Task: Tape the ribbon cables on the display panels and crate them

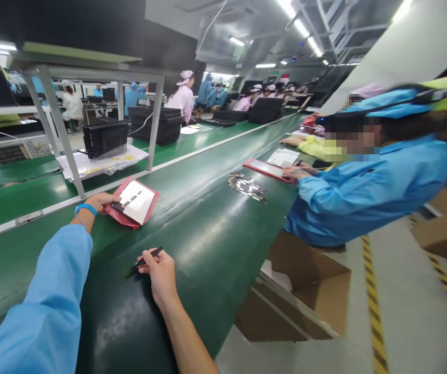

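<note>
My left hand (101, 201), with a blue band at the wrist, grips the near left edge of a white flat panel (136, 206) with dark strips on it. Pink bubble wrap (151, 210) lies beneath and around the panel, over the green work surface (208, 244). Lower and to the right, my right hand (159, 272) is closed round a slim black pen-like tool (145, 262), its end pointing down and left near the surface. What kind of tool it is I cannot tell.
A pile of small shiny strips (247, 187) lies farther along the bench. Beyond it a co-worker in blue (364, 187) handles a red-edged panel (268, 170). An open cardboard box (325, 291) stands on the floor at right. A metal shelf frame (155, 122) rises at left.
</note>
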Available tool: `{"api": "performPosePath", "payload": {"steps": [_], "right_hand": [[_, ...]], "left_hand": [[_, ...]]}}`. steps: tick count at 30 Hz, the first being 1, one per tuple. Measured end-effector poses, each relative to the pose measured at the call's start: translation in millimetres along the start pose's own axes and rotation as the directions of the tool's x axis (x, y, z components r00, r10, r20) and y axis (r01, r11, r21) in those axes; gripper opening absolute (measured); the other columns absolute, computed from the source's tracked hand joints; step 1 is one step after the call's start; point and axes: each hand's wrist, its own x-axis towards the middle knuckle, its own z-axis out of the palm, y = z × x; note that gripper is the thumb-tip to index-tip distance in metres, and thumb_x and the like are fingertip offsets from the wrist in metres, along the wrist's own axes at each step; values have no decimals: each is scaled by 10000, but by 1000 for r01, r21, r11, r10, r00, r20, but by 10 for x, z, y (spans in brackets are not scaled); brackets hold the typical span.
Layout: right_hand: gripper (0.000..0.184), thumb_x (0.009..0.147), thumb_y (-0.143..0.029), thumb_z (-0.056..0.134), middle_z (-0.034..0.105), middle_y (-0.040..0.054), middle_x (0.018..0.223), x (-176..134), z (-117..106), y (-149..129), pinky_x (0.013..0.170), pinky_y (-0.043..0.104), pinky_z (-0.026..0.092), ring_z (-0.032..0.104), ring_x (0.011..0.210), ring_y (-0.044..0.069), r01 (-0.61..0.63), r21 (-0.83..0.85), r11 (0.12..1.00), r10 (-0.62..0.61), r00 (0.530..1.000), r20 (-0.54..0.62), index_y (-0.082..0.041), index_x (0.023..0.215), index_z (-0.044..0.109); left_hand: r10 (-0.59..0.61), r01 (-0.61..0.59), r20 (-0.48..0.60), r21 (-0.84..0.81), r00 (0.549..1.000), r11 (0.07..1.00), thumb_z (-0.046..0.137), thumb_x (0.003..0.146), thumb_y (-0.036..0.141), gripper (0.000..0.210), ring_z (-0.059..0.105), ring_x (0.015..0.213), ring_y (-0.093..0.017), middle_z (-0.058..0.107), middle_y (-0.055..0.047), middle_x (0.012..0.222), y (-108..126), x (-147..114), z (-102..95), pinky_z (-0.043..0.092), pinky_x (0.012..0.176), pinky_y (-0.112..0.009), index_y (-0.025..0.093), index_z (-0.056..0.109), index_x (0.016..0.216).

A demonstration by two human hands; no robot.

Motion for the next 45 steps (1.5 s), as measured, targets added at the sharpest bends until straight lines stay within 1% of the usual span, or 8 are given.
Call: {"api": "performPosePath", "payload": {"steps": [9, 14, 21, 27, 32, 37, 40, 45], "right_hand": [[236, 1056, -364, 703, 695, 29, 1002, 310, -322, -87, 657, 262, 606, 677, 772, 132, 73, 275, 959, -47, 994, -98, -145, 1140, 680], [307, 1052, -396, 702, 693, 67, 1140, 288, -460, -266, 761, 330, 637, 698, 900, 175, 92, 410, 908, -77, 996, -53, -158, 1243, 667], [174, 1023, -300, 752, 686, -23, 812, -103, -359, -299, 516, 158, 520, 641, 618, 84, -4, 364, 931, -33, 995, 98, -150, 985, 673], [395, 728, -317, 1011, 757, -15, 720, -580, -465, -246, 500, 145, 553, 697, 569, 109, -80, 147, 986, 50, 979, 197, -200, 835, 650], [543, 598, -448, 1069, 774, -5, 741, -1022, -528, -285, 523, 210, 611, 750, 608, 170, -82, -80, 993, 102, 948, 301, -213, 864, 658], [492, 706, -529, 1002, 775, 1, 771, -1264, -488, -337, 618, 260, 663, 770, 679, 172, 5, -260, 966, 97, 922, 375, -200, 836, 659], [436, 763, -490, 973, 760, 7, 780, -1261, -511, -334, 602, 250, 653, 752, 661, 153, 11, -320, 947, 122, 912, 392, -180, 827, 672], [389, 777, -435, 972, 719, -23, 758, -1224, -599, -297, 539, 194, 593, 735, 631, 131, 24, -379, 925, 131, 917, 377, -188, 859, 683]], "left_hand": [[98, -112, -58, -318, 993, 941, 698, 1042, 397, 364, 713, 1045, -211, 694, -93, 1260, 30, -1265, -42, 643, 889, -404, 165, 655, 1319], [114, -163, -154, -362, 982, 918, 741, 998, 388, 283, 737, 897, -185, 758, -78, 1038, -791, -2498, -31, 636, 843, -364, 122, 722, 1092], [51, -122, -233, -301, 971, 946, 817, 742, 628, 481, 705, 766, -218, 756, -76, 797, -1902, -3717, 525, 582, 800, -339, 158, 721, 781], [-34, 38, -202, 14, 979, 999, 706, 857, 354, 416, 419, 498, -111, 481, 31, 506, -2230, -3964, 645, 302, 542, -267, 202, 506, 524], [-13, 95, -249, 319, 968, 943, 702, 847, 213, 396, 476, 571, -166, 478, 3, 520, -2223, -4050, 648, 307, 604, -308, 217, 470, 526], [197, 99, -382, 631, 903, 770, 648, 942, 213, 115, 670, 911, -309, 720, -96, 945, -2173, -4251, 811, 480, 803, -400, 211, 696, 1047], [524, -121, -202, 847, 828, 517, 578, 1023, 193, 369, 628, 1267, -358, 676, -192, 1382, -2238, -4349, 892, 507, 1002, -462, 144, 617, 1387], [534, -313, 48, 852, 844, 419, 639, 1053, 336, 590, 493, 1491, -404, 563, -224, 1588, -2409, -4374, 872, 429, 1129, -503, 59, 482, 1550]]}}
